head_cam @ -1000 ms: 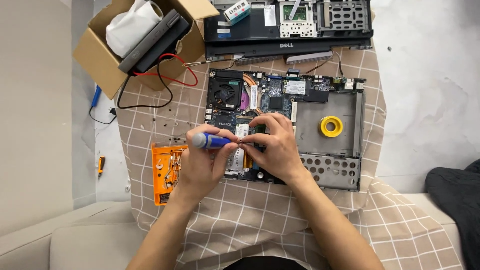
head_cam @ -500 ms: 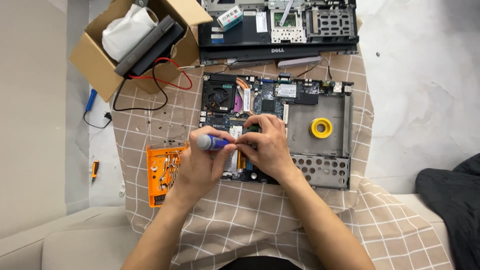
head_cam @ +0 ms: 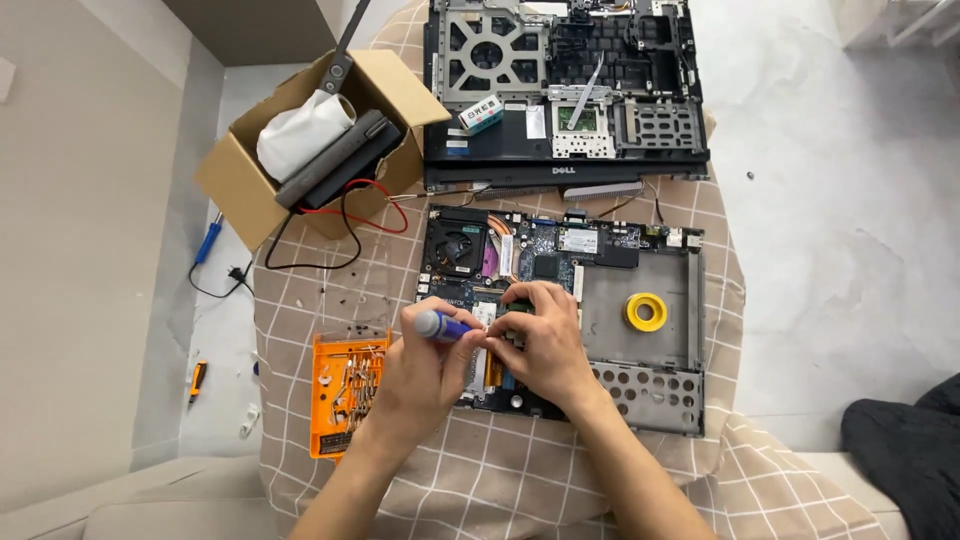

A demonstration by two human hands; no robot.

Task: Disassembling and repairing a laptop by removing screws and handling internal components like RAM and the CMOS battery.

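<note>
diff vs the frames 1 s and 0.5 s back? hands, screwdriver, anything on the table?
Nothing was taken hold of or let go. The camera view tilted, so everything sits lower in the picture and more of the upper laptop shell shows. The left hand still grips the screwdriver, the right hand still rests on the open laptop base. The yellow tape roll, orange bit tray and cardboard box stayed put.

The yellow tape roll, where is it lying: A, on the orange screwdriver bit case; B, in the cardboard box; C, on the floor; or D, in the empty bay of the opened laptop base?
D: the yellow tape roll lies flat in the bare grey bay of the opened laptop base, right of both hands.
</note>
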